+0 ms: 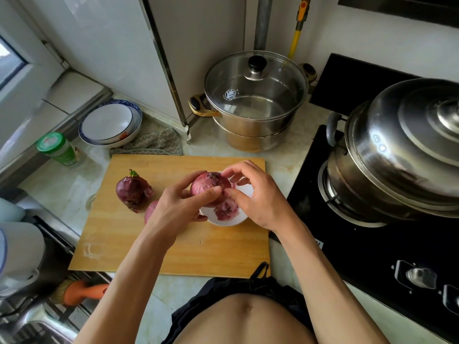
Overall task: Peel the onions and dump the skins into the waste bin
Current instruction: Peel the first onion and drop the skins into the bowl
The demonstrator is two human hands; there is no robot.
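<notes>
Honestly, with the left hand (178, 204) gripping the onion (211, 187) and the right hand (255, 197) pinching skin above the bowl (224, 222), flakes may miss onto the board (124, 232).

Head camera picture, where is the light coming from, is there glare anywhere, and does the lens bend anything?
In the head view, daylight enters from the window at upper left; bright glare spots sit on the domed steel lid at right and on the glass lid of the steamer pot; the wide lens bows the wall edges and the cutting board; the hands and the held onion look sharp enough.
</notes>
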